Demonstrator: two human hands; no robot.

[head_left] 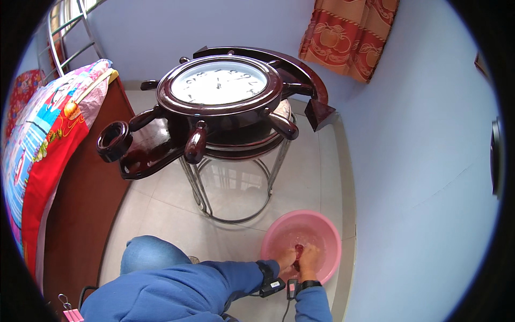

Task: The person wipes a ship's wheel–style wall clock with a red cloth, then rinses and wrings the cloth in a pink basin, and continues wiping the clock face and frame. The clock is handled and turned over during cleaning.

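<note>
Both my hands are down in a pink plastic basin (333, 236) of water on the floor at the lower right. A wet, dark red cloth (299, 250) is bunched between them. My left hand (285, 260) closes on it from the left, its fingers partly hidden. From the right, my right hand (309, 258) grips the same cloth with its fingers curled. Beyond the basin, a glossy dark-brown clock (219, 86), shaped like a ship's wheel on an anchor, lies face up on a round stool (236, 220) with metal legs.
At the left stands a bed with a brown wooden side (80, 214) and a colourful quilt (53, 112). A metal ladder (72, 24) leans behind it. The blue wall (418, 161) rises close by the basin's right. An orange patterned curtain (348, 40) hangs at the back.
</note>
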